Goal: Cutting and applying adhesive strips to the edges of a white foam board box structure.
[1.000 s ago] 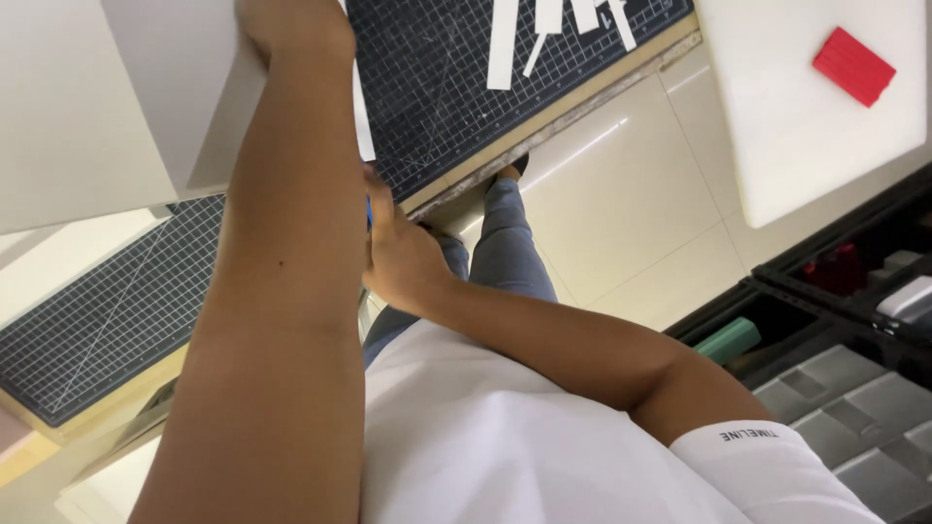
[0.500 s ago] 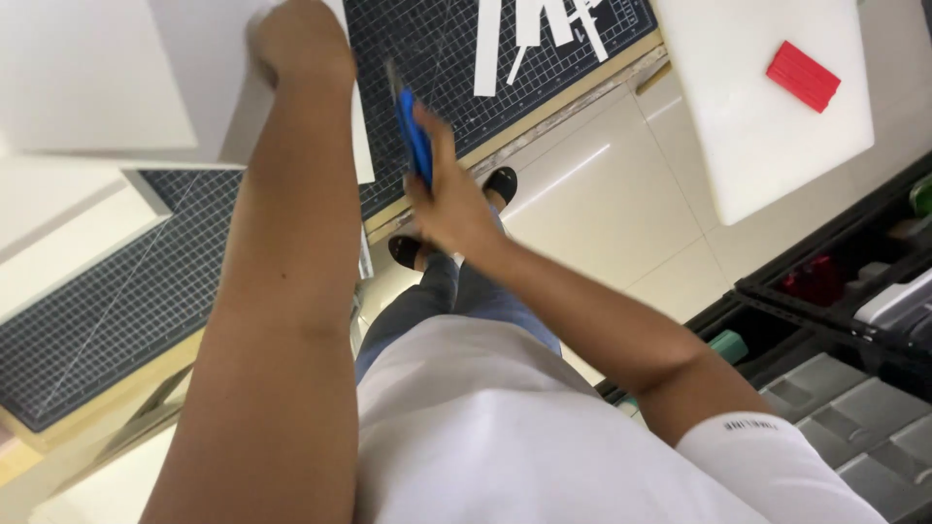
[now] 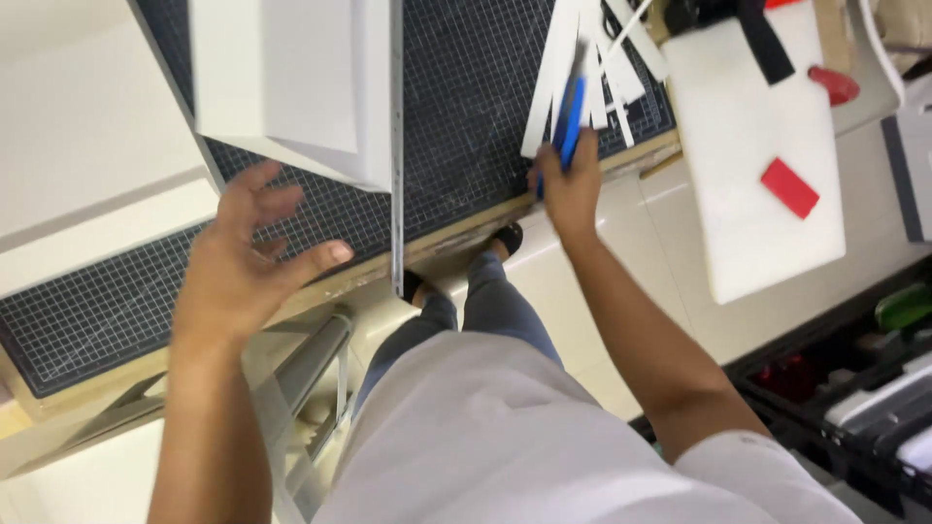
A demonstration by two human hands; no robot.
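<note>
A craft workshop: a gridded cutting mat (image 3: 466, 107) on the bench, cut paper strips (image 3: 558, 58), parts bins (image 3: 864, 388).

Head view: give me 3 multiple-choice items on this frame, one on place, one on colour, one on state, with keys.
1. Where does the metal ruler lie?
A. on the floor
B. on the dark gridded cutting mat, along the white board's right edge
C. in the tool tray

2. What colour is the knife in the right hand?
A. blue
B. red
C. green

3. What state is the left hand in?
A. shut on the ruler
B. pressed flat on the board
C. open, fingers spread, holding nothing

Key: 1 B, the ruler runs down the mat beside the board. 2 A, the handle above the fist is blue. 3 C, the palm is open at the mat's near edge.
</note>
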